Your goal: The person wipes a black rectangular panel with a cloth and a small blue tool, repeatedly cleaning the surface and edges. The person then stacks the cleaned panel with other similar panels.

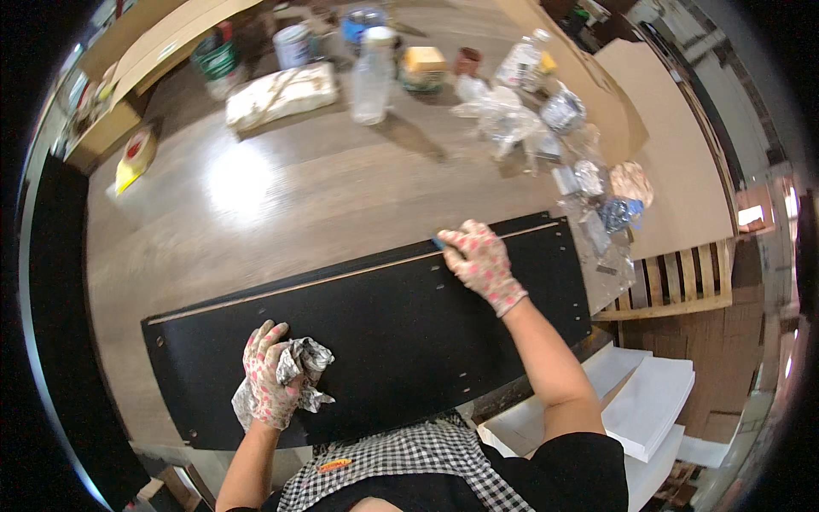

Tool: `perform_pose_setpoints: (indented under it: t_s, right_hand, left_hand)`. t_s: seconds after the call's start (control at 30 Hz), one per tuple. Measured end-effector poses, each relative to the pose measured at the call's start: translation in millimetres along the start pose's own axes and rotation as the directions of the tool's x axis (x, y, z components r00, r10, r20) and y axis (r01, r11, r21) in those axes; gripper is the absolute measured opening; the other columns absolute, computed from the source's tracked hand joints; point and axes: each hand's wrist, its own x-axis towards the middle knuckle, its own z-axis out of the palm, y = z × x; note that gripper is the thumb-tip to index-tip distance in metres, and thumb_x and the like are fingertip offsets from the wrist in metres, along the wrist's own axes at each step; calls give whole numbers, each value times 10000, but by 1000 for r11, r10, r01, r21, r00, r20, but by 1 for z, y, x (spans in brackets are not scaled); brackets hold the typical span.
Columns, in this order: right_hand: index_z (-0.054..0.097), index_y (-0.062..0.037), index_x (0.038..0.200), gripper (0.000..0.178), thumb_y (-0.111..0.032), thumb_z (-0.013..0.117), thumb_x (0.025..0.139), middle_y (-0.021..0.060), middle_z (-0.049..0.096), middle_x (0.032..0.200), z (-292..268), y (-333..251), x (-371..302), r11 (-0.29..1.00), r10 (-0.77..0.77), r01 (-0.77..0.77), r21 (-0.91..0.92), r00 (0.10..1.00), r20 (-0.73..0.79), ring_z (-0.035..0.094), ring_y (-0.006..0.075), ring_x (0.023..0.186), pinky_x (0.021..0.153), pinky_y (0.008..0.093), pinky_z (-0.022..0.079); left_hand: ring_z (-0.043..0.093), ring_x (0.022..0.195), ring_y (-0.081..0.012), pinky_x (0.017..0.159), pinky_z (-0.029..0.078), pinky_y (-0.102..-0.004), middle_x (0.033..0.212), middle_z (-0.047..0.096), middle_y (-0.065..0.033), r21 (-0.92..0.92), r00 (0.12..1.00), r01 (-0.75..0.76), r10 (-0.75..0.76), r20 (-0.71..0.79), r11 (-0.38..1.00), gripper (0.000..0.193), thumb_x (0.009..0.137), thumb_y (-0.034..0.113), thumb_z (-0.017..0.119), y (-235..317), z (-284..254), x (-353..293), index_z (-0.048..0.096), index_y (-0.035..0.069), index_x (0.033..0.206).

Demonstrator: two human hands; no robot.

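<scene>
Head view: left fingers (268,338) grip cloth (307,362); right fingers (455,240) pinch something blue (438,243), mostly hidden.

– What did your brown table (324,188) carry?
– My black panel (375,350) lay across the near side, and beyond it I had a tape roll (136,154) at left, a white bundle (286,96), a clear bottle (370,85) upright, and crumpled plastic (503,119) at right
</scene>
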Motion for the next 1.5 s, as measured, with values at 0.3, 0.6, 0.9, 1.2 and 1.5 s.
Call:
perform_pose_setpoints:
  t_s: [0.3, 0.6, 0.9, 1.2, 1.5]
  right_hand:
    - [741, -121, 1095, 290, -202, 721, 818, 120, 640, 963, -92, 259, -65, 963, 268, -262, 60, 958, -103, 626, 322, 940, 834, 428, 511]
    - [683, -163, 1219, 438, -98, 768, 794, 103, 601, 985, -106, 237, -215, 954, 227, -185, 236, 960, -167, 607, 309, 937, 792, 408, 525]
    - [659, -142, 1248, 468, -82, 765, 796, 109, 569, 952, -98, 219, -220, 922, 351, -297, 248, 912, -214, 596, 316, 864, 739, 414, 510]
    - [680, -114, 1204, 384, -113, 740, 825, 119, 588, 947, -107, 221, -202, 916, 349, -293, 275, 919, -185, 609, 318, 886, 764, 422, 506]
    - [685, -117, 1145, 319, -115, 741, 831, 113, 565, 947, -109, 222, -191, 931, 317, -257, 260, 921, -227, 605, 301, 891, 742, 399, 504]
  left_hand:
    - [427, 1381, -380, 1167, 288, -531, 1414, 545, -133, -41, 964, -225, 228, 138, 974, 494, 606, 33, 753, 155, 109, 123, 610, 68, 1077]
    - [505, 1291, -415, 1091, 369, -518, 1343, 599, -178, 0, 962, -257, 256, 90, 966, 361, 940, 389, 563, 166, 120, 128, 625, 56, 1069]
    - [475, 1319, -401, 1115, 341, -500, 1377, 569, -182, 72, 971, -200, 187, 149, 977, 332, 896, 314, 582, 172, 120, 127, 608, 50, 1094]
    - [454, 1337, -400, 1132, 307, -507, 1397, 557, -152, 36, 975, -168, 161, 150, 985, 347, 829, 258, 614, 166, 124, 125, 606, 60, 1114]
    - [487, 1306, -385, 1109, 342, -492, 1375, 575, -153, 18, 976, -205, 203, 78, 979, 269, 835, 111, 601, 168, 126, 123, 616, 48, 1096]
